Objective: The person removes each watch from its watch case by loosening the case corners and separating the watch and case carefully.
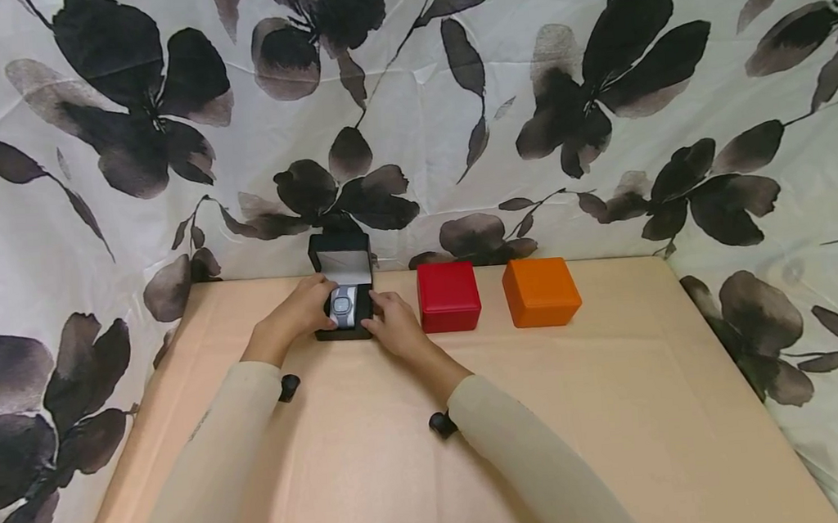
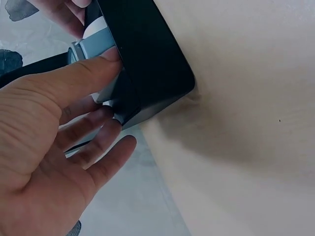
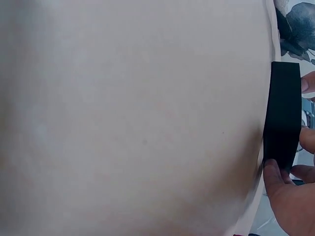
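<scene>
This is looking like a screened-off work spot: a creased white cloth (image 1: 427, 129) printed with dark flowers (image 1: 590, 92) is hanging behind a pale table (image 1: 376, 462) and flanking its sides, leaving the building unclear.

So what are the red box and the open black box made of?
The red box could be plastic or leatherette: smooth, softly sheened, with rounded corners. The black box looks matte, perhaps coated card or plastic; its even, dark side shows little shine.
</scene>
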Motion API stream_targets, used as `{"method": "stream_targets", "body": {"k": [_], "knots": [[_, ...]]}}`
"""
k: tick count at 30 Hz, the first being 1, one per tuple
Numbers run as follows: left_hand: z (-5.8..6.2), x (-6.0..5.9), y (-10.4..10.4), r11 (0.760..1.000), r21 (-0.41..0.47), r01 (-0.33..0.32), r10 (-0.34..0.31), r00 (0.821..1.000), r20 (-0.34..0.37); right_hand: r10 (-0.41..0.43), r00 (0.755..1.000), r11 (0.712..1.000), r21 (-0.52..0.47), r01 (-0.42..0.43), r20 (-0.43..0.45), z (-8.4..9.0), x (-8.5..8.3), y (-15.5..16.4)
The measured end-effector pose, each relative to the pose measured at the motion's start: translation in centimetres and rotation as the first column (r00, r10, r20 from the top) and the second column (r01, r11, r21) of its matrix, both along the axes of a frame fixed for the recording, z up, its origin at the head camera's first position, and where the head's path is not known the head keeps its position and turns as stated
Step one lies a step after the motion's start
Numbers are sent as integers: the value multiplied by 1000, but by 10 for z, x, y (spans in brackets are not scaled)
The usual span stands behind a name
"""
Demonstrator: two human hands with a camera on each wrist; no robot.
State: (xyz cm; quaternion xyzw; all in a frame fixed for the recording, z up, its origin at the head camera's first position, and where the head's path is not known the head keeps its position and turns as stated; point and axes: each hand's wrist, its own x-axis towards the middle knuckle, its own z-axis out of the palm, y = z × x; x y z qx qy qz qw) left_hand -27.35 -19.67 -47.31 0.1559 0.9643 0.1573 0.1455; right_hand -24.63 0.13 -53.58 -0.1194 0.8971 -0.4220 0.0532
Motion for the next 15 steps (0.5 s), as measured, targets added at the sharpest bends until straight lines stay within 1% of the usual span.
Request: {"method": "stream_targets", "body": {"k": [3, 7, 15], "knots": [[-2, -1, 1, 1000, 1, -4, 4, 1000, -16, 5, 1000, 1000, 3, -4, -12, 0, -2, 0], [-4, -3, 3, 1000, 4, -29, 29, 999, -19, 11, 1000, 1000, 6, -11, -14, 0, -4, 1], [-6, -3, 7, 998, 28, -60, 61, 998, -24, 11, 1000, 1000, -7, -11, 10, 0, -6, 2]]}}
